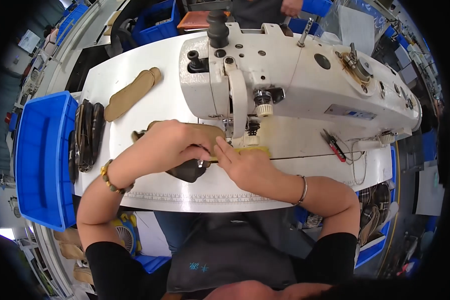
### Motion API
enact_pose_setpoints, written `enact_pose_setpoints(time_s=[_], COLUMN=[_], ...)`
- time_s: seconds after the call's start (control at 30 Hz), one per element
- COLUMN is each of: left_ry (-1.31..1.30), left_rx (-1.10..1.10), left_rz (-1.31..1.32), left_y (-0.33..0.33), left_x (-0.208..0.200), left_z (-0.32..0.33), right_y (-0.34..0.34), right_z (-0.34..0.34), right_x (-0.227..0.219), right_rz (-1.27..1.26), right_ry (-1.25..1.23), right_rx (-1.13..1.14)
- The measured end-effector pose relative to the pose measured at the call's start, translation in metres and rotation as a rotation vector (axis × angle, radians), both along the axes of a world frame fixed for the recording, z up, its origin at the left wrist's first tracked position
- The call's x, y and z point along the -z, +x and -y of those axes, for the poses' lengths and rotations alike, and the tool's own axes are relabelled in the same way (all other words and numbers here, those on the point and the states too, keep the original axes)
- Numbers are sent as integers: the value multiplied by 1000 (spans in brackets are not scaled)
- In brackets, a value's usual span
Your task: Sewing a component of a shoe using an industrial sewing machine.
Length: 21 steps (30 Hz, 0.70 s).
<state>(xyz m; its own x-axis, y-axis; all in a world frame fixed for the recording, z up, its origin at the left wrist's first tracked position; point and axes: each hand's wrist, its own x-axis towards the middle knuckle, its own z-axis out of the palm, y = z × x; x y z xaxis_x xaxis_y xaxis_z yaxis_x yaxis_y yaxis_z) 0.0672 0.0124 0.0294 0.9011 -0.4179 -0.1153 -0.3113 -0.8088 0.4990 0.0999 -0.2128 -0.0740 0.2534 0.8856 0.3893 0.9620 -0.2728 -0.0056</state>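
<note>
A slipper piece with a tan sole [211, 132] and a dark upper [187, 171] lies under the needle area of a white sewing machine [295, 75]. My left hand [172, 145] is closed on the slipper piece, fingers bent and thumb tucked in. By its fingertips shows a small shiny metal bit [201, 163], too small to name. My right hand [247, 167] holds the piece's near right edge beside the presser foot [252, 140], index and middle fingers straight, thumb hidden. A yellow strip [257, 150] shows just behind that hand.
Tan soles [132, 95] lie on the white table [150, 192] at the far left. Dark plaid pieces [89, 135] stand beside a blue bin [45, 160]. Red-handled thread snips [335, 146] and a loose cord lie at right. Another person's hand [291, 7] shows behind the machine.
</note>
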Motion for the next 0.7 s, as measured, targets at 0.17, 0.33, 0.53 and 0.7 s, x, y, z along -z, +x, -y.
enact_pose_setpoints(time_s=[0.17,0.33,0.53,0.7], left_ry=[-207,-159,0,115], left_rx=[-147,-220,-181,-253], left_rz=[90,-23,-123,142], left_y=[26,23,22,14], left_x=[68,66,35,54], left_z=[8,7,10,23], right_y=[-3,-6,-2,3], right_z=[3,5,3,1], right_x=[8,-6,-2,-8], right_rz=[-110,-81,18,-40], right_ry=[-10,-13,-25,7], right_rx=[-46,-15,-25,-91])
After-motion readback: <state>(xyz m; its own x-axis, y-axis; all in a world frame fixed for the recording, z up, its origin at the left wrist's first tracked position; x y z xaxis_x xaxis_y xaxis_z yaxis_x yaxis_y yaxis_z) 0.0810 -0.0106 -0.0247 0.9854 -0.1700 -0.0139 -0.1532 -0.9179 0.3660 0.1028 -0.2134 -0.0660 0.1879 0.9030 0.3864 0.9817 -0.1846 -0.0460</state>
